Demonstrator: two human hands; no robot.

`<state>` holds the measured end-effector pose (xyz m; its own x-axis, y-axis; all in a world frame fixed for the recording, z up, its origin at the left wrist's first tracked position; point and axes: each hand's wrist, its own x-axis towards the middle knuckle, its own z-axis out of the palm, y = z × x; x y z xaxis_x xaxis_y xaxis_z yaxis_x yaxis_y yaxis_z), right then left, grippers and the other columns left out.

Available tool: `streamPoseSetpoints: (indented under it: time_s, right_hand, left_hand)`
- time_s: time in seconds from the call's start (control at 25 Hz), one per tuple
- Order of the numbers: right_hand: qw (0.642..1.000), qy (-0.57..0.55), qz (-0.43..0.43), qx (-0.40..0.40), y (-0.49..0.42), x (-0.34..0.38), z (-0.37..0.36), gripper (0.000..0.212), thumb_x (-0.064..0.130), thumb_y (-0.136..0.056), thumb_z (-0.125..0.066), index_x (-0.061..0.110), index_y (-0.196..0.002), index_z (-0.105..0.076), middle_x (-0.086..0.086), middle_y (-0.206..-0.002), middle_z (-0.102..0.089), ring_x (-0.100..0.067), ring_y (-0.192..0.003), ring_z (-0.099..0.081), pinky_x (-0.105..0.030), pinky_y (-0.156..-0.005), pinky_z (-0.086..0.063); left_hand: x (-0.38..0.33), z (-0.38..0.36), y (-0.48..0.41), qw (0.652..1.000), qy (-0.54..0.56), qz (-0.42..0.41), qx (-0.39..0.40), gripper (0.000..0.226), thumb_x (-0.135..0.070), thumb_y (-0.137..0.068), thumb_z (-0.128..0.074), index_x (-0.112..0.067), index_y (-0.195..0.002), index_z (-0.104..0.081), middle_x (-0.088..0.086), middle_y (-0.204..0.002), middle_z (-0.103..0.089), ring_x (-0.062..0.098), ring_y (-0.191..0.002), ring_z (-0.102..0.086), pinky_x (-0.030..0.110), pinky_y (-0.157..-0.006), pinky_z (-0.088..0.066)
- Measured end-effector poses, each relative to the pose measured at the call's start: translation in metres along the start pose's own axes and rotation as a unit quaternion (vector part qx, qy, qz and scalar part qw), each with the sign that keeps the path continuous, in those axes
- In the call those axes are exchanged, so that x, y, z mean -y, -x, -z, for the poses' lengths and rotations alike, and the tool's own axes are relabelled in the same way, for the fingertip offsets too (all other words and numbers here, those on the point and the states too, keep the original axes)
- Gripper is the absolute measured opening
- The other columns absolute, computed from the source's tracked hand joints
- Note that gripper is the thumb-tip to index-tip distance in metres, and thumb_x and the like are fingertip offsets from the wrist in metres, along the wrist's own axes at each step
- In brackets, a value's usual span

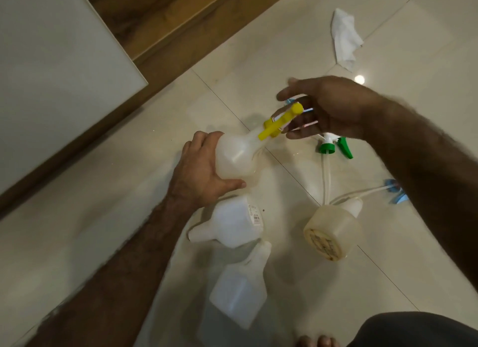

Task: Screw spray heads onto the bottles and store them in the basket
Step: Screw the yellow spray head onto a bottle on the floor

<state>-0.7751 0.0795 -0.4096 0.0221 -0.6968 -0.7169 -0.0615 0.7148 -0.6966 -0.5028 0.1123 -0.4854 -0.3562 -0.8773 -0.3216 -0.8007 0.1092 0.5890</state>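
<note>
My left hand (199,171) grips a translucent white bottle (236,155) by its body and holds it tilted above the floor, neck pointing up and right. A yellow spray head (359,119) sits on that neck. My right hand (328,109) is at the spray head with fingers spread and fairly straight, thumb below it and index finger past the nozzle; no firm grip shows. Three more headless bottles lie on the floor: one (230,222) just below my left hand, one (240,289) nearer me, and a round yellowish one (333,233) to the right. No basket is in view.
A green spray head (333,145) and a blue spray head (397,193), both with long tubes, lie on the tiled floor to the right. A crumpled white tissue (344,39) lies farther away. A white panel (51,62) with wooden trim fills the upper left. My knee (419,331) is at the bottom right.
</note>
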Motion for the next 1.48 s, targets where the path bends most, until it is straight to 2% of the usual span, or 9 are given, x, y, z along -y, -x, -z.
streamPoseSetpoints:
  time_s: [0.08, 0.24, 0.32, 0.48, 0.72, 0.84, 1.16, 1.32, 1.48]
  right_hand:
    - [0.994, -0.097, 0.007, -0.045, -0.003, -0.023, -0.001, 0.031, 0.021, -0.101, -0.054, 0.005, -0.126, -0.063, -0.023, -0.119, -0.071, -0.035, -0.094, -0.076, -0.041, -0.074, -0.064]
    - [0.998, 0.052, 0.036, 0.027, 0.001, -0.074, -0.03, 0.037, -0.004, -0.091, -0.064, 0.008, -0.126, -0.06, -0.02, -0.116, -0.071, -0.036, -0.098, -0.073, -0.05, -0.089, -0.06]
    - [0.991, 0.105, 0.066, 0.048, 0.002, -0.084, -0.047, 0.048, 0.008, -0.086, -0.077, 0.012, -0.131, -0.058, -0.01, -0.112, -0.073, -0.031, -0.098, -0.074, -0.047, -0.088, -0.06]
    - [0.971, 0.163, 0.168, -0.042, -0.003, -0.078, -0.058, 0.057, 0.04, -0.078, -0.084, 0.025, -0.129, -0.06, 0.006, -0.116, -0.071, -0.02, -0.104, -0.07, -0.04, -0.09, -0.059]
    - [0.949, 0.217, 0.193, -0.126, 0.018, -0.056, -0.059, 0.079, 0.044, -0.076, -0.084, 0.021, -0.144, -0.05, 0.005, -0.127, -0.061, -0.017, -0.107, -0.063, -0.031, -0.086, -0.058]
    - [0.942, 0.24, 0.194, -0.133, 0.057, -0.033, -0.064, 0.083, 0.043, -0.076, -0.086, 0.023, -0.146, -0.047, 0.008, -0.13, -0.057, -0.017, -0.107, -0.061, -0.025, -0.082, -0.054]
    - [0.935, 0.26, 0.215, -0.113, 0.235, 0.116, -0.112, 0.089, 0.043, -0.071, -0.088, 0.031, -0.147, -0.043, 0.017, -0.123, -0.058, -0.019, -0.101, -0.066, -0.033, -0.081, -0.057]
    - [0.91, 0.307, 0.259, -0.1, 0.318, 0.215, -0.145, 0.089, 0.041, -0.077, -0.086, 0.026, -0.151, -0.04, 0.005, -0.132, -0.061, -0.015, -0.108, -0.062, -0.024, -0.081, -0.046]
    - [0.878, 0.346, 0.324, -0.069, 0.362, 0.303, -0.198, 0.084, 0.043, -0.078, -0.083, 0.029, -0.15, -0.041, 0.009, -0.13, -0.058, -0.013, -0.11, -0.058, -0.033, -0.087, -0.052]
  left_hand:
    - [-0.002, 0.0, -0.003, 0.999, 0.041, 0.021, -0.005, 0.116, -0.059, -0.049, -0.097, -0.024, -0.148, -0.047, -0.003, -0.133, -0.047, 0.029, -0.128, -0.052, 0.044, -0.108, -0.048]
    - [-0.011, -0.006, -0.01, 0.994, 0.1, 0.034, -0.011, 0.112, -0.052, -0.055, -0.101, -0.022, -0.147, -0.045, -0.005, -0.136, -0.05, 0.025, -0.129, -0.053, 0.048, -0.108, -0.052]
    - [-0.019, -0.007, -0.013, 0.992, 0.122, 0.024, 0.018, 0.108, -0.045, -0.07, -0.096, -0.023, -0.155, -0.032, 0.004, -0.147, -0.046, 0.025, -0.132, -0.049, 0.045, -0.111, -0.051]
    - [-0.029, 0.005, -0.021, 0.982, 0.16, 0.014, 0.103, 0.106, -0.021, -0.094, -0.079, -0.029, -0.168, -0.003, 0.007, -0.162, -0.036, 0.027, -0.144, -0.047, 0.049, -0.118, -0.048]
    - [-0.039, 0.035, -0.023, 0.978, 0.175, 0.004, 0.116, 0.11, -0.056, -0.082, -0.08, -0.034, -0.167, -0.015, -0.001, -0.16, -0.048, 0.023, -0.143, -0.054, 0.053, -0.115, -0.051]
    - [-0.064, 0.072, -0.001, 0.977, 0.172, 0.013, 0.126, 0.105, -0.042, -0.086, -0.085, -0.031, -0.167, -0.02, 0.0, -0.162, -0.048, 0.024, -0.145, -0.052, 0.051, -0.119, -0.048]
    - [-0.164, 0.24, 0.115, 0.987, 0.144, 0.023, 0.069, 0.108, -0.038, -0.078, -0.086, -0.04, -0.165, -0.023, 0.003, -0.163, -0.046, 0.028, -0.147, -0.049, 0.054, -0.116, -0.049]
    - [-0.208, 0.346, 0.174, 0.989, 0.146, 0.015, -0.008, 0.104, -0.028, -0.084, -0.088, -0.032, -0.167, -0.026, 0.004, -0.166, -0.042, 0.029, -0.149, -0.047, 0.054, -0.116, -0.048]
    - [-0.211, 0.444, 0.223, 0.979, 0.168, 0.014, -0.111, 0.1, -0.022, -0.084, -0.086, -0.027, -0.166, -0.028, 0.001, -0.163, -0.043, 0.025, -0.147, -0.047, 0.051, -0.113, -0.051]
